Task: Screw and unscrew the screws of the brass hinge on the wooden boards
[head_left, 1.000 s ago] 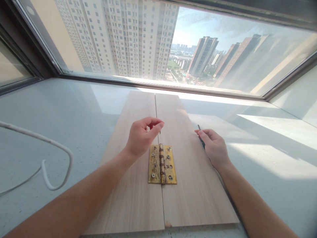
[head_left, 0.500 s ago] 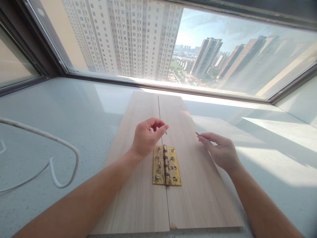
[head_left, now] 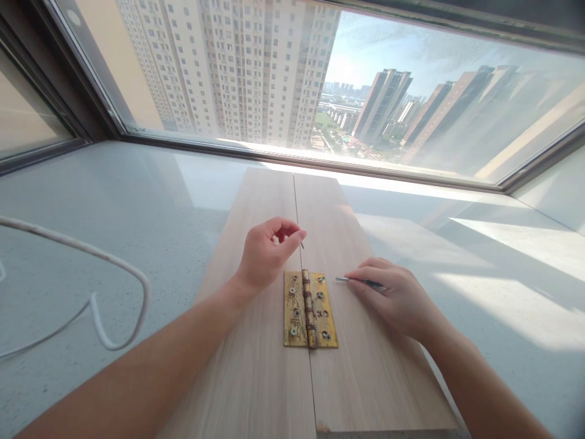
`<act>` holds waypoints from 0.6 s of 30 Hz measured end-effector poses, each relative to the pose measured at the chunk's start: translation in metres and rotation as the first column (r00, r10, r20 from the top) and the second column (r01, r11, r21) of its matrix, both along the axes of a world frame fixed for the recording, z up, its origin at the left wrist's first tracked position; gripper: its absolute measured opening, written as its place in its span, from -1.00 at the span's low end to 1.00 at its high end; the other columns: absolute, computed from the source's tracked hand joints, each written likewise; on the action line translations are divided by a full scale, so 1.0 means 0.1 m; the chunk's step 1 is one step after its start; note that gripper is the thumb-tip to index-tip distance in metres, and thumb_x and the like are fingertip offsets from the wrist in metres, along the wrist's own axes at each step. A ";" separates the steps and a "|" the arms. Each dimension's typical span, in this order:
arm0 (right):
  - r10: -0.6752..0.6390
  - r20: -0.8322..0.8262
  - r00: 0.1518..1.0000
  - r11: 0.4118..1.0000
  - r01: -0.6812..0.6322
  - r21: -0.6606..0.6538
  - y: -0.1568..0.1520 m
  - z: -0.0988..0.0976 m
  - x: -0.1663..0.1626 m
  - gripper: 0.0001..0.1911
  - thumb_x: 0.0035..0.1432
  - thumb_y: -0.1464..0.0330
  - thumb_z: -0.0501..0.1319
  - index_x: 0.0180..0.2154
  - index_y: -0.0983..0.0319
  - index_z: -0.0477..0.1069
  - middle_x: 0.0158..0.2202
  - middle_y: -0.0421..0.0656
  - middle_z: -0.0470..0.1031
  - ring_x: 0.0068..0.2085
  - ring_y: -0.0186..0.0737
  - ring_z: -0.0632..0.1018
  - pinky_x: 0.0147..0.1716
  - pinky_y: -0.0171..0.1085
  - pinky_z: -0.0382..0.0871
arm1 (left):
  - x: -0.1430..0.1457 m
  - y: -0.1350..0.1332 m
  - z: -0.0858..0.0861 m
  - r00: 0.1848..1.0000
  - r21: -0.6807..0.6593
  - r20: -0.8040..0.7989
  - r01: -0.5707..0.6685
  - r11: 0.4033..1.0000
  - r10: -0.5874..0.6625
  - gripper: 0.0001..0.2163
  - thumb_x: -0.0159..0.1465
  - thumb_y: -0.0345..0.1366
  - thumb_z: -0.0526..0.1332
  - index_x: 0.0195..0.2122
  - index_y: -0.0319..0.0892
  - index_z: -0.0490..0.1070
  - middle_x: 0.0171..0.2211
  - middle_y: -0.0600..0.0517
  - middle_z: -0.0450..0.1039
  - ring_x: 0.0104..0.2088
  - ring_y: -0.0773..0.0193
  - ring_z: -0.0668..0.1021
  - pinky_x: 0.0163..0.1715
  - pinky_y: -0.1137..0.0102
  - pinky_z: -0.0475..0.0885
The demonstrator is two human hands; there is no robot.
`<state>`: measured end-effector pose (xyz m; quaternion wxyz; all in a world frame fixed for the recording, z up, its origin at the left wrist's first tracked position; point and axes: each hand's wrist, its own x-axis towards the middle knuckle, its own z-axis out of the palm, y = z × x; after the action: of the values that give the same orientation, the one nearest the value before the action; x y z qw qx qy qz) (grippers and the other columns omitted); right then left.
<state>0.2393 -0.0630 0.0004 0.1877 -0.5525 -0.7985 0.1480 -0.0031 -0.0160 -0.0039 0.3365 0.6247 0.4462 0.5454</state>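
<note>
Bright daylight enters through the window, its view hazy and washed out low down, with sunlit patches and diagonal shadows across the white sill at right, wide-angle stretch toward the edges, and fine detail on the hinge slightly soft.

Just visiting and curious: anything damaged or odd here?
The yellow hinge is streaked brown like rust along its barrel; the right board has a brownish, perhaps chipped patch at its near edge, unlike its smooth grain.

rusty metal hinge, smooth wooden boards
</note>
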 end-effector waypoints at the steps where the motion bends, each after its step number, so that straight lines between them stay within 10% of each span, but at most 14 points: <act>1: -0.074 -0.015 0.997 0.997 0.074 0.002 0.02 -0.02 0.07 -0.75 0.17 0.20 0.11 -0.27 0.10 0.53 -0.26 -0.16 0.51 -0.21 -0.18 0.49 -0.22 -0.22 0.34 | -0.01 0.00 0.00 1.000 -0.004 0.002 0.000 1.000 0.000 -0.82 0.14 -0.20 0.26 -0.43 -0.23 0.47 -0.51 0.08 0.41 -0.51 0.44 0.34 -0.51 0.50 0.26; 7: -0.576 0.092 0.812 0.815 0.580 -0.014 0.17 -0.16 0.34 -0.37 0.02 -0.07 0.11 0.01 0.16 0.42 -0.30 -0.15 0.52 -0.30 -0.09 0.51 -0.31 -0.14 0.33 | -0.02 0.00 -0.01 1.000 -0.009 -0.009 0.026 1.000 -0.026 -0.84 0.13 -0.22 0.27 -0.42 -0.23 0.48 -0.50 0.08 0.43 -0.51 0.44 0.35 -0.49 0.50 0.27; 18: -0.480 0.298 0.825 0.872 0.486 0.060 0.15 -0.20 0.23 -0.35 0.09 -0.16 -0.08 -0.09 0.13 0.44 -0.06 -0.08 0.49 -0.15 0.00 0.49 -0.35 -0.17 0.25 | -0.20 -0.52 0.27 0.920 -0.133 -0.230 0.293 0.947 -0.317 -0.89 0.17 -0.27 0.23 -0.43 -0.18 0.47 -0.50 0.09 0.46 -0.49 0.42 0.39 -0.49 0.50 0.30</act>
<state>0.2618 -0.0480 -0.0194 0.0889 -0.7541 -0.6505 0.0165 -0.0236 -0.0685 0.0235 0.3884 0.7330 0.4077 0.3817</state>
